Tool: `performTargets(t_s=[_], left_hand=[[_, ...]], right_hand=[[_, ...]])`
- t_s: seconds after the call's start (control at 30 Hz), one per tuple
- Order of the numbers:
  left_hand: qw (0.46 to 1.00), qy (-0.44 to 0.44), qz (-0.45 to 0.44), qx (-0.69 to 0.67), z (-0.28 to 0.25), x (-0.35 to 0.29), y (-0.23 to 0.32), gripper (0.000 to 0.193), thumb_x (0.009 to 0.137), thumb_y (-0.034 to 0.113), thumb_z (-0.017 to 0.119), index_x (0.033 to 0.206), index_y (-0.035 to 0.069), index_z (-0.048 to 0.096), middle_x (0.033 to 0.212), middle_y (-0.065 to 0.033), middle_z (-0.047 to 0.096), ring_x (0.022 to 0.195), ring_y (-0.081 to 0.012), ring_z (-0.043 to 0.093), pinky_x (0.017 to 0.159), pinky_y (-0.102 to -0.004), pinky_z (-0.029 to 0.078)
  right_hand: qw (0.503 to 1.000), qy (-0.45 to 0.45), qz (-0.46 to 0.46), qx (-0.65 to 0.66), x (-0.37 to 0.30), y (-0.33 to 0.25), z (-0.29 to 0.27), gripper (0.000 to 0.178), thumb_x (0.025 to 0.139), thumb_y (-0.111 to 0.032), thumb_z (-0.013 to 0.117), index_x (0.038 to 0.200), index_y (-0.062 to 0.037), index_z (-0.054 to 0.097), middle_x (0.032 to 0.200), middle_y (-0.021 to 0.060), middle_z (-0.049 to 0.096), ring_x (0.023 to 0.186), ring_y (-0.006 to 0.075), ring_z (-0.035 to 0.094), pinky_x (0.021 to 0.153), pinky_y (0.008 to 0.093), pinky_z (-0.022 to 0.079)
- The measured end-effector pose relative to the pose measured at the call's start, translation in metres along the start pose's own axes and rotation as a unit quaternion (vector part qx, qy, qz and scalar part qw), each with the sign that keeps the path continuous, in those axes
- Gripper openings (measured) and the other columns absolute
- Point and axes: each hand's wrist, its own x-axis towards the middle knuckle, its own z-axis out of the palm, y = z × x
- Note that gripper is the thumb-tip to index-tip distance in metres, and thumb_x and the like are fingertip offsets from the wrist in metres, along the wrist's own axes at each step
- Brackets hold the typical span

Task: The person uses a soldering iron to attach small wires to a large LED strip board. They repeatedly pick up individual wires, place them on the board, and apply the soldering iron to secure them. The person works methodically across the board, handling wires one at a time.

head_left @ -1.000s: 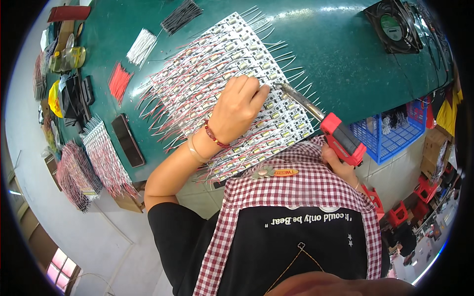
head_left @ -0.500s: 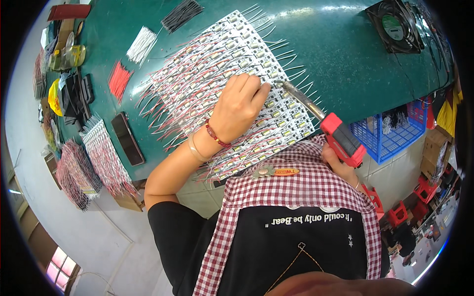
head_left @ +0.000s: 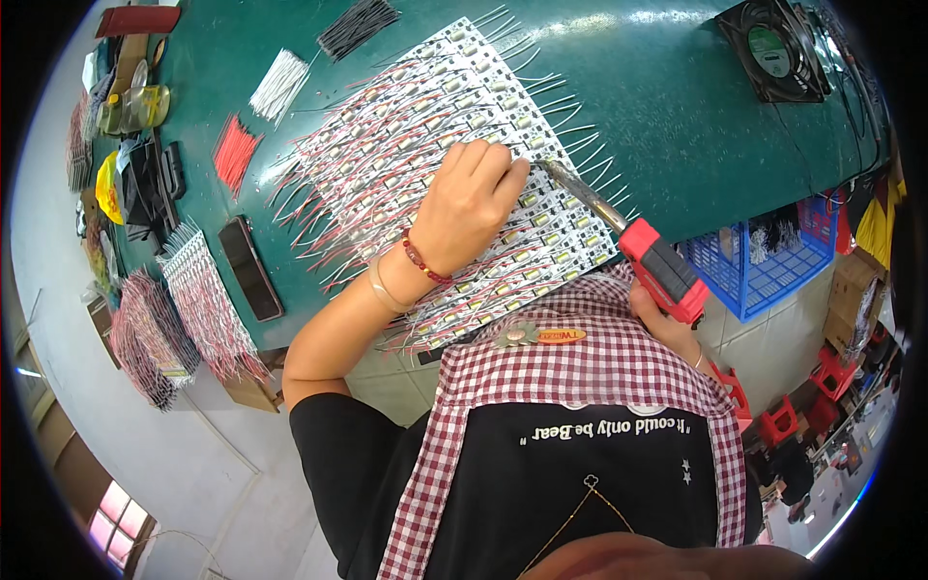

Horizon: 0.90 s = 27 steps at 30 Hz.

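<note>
Head view. The left hand (head_left: 472, 198) rests over a panel of small white circuit boards (head_left: 503, 104), which lies aslant on a green tabletop (head_left: 667, 126), its lower edge toward the apron (head_left: 580, 367). The fingers are curled in, thumb near forefinger; the tips are hidden, so what they pinch, if anything, cannot be told. The right hand (head_left: 657, 317), partly hidden, is wrapped around the grip of a red-and-black soldering tool (head_left: 662, 269), whose metal tip points at the panel just beside the left fingertips; whether it touches a board is unclear.

Likely hazards: if the tool is hot, a small slip could burn the left thumb or forefinger, so close is the tip. A sleeve or wrist brushing the red and white wires (head_left: 314, 208) could tug a joint loose, and a nudge could shift the panel, which appears unclamped.

Materials: the boards are flat, matte and set with small, pale blocks; the wires are thin, flexible and fringe-like. The tool pairs moulded plastic with a dull, tapering metal barrel. The tabletop is smooth and reflective; the apron is checked cloth, softly creased. Loose red strands (head_left: 235, 155) and white strands (head_left: 280, 87) form straight, stiff-looking bundles.
</note>
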Motion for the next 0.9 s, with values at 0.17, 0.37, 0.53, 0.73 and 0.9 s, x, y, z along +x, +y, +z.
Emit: performTargets(t_s=[0.17, 0.37, 0.53, 0.73, 0.9], left_hand=[[1.000, -0.001, 0.001, 0.003, -0.001, 0.001, 0.001, 0.026, 0.070, 0.000, 0.061, 0.095, 0.000, 0.065, 0.076, -0.0073, 0.045, 0.072, -0.0224, 0.048, 0.065, -0.0336, 0.040], [1.000, -0.001, 0.000, 0.006, 0.000, 0.001, 0.001, 0.026, 0.070, 0.000, 0.060, 0.096, 0.000, 0.065, 0.076, -0.0072, 0.045, 0.072, -0.0224, 0.048, 0.065, -0.0337, 0.040], [1.000, -0.001, 0.005, 0.010, 0.000, 0.000, 0.000, 0.025, 0.070, 0.000, 0.060, 0.095, 0.000, 0.065, 0.076, -0.0070, 0.045, 0.071, -0.0222, 0.048, 0.065, -0.0336, 0.040], [1.000, -0.008, 0.008, 0.018, -0.001, 0.001, 0.000, 0.026, 0.069, 0.000, 0.060, 0.094, 0.000, 0.065, 0.076, -0.0070, 0.046, 0.072, -0.0226, 0.049, 0.066, -0.0343, 0.040], [1.000, -0.006, 0.015, 0.027, -0.001, 0.001, 0.000, 0.027, 0.068, -0.001, 0.059, 0.095, 0.000, 0.065, 0.076, -0.0073, 0.046, 0.073, -0.0231, 0.049, 0.067, -0.0347, 0.041]], right_hand=[[0.999, 0.016, 0.030, 0.034, -0.001, -0.002, 0.001, 0.019, 0.078, -0.010, 0.071, 0.092, 0.0000, 0.064, 0.080, 0.0078, 0.061, 0.067, 0.0187, 0.059, 0.060, 0.0290, 0.046], [0.999, 0.018, 0.032, 0.038, -0.001, -0.002, 0.002, 0.019, 0.079, -0.010, 0.071, 0.093, 0.0006, 0.063, 0.079, 0.0079, 0.061, 0.068, 0.0183, 0.059, 0.062, 0.0289, 0.047], [0.999, 0.032, 0.006, 0.033, -0.003, 0.004, 0.004, 0.014, 0.083, -0.009, 0.067, 0.092, 0.0007, 0.062, 0.074, 0.0066, 0.059, 0.065, 0.0158, 0.057, 0.061, 0.0284, 0.047], [0.974, 0.031, 0.020, 0.225, -0.002, -0.013, 0.000, 0.013, 0.091, -0.012, 0.060, 0.089, 0.0004, 0.059, 0.074, 0.0044, 0.058, 0.066, 0.0111, 0.056, 0.060, 0.0252, 0.046], [0.977, -0.004, 0.046, 0.207, -0.001, -0.021, -0.004, 0.012, 0.092, -0.012, 0.060, 0.089, -0.0006, 0.059, 0.076, 0.0035, 0.059, 0.068, 0.0104, 0.056, 0.061, 0.0256, 0.046]])
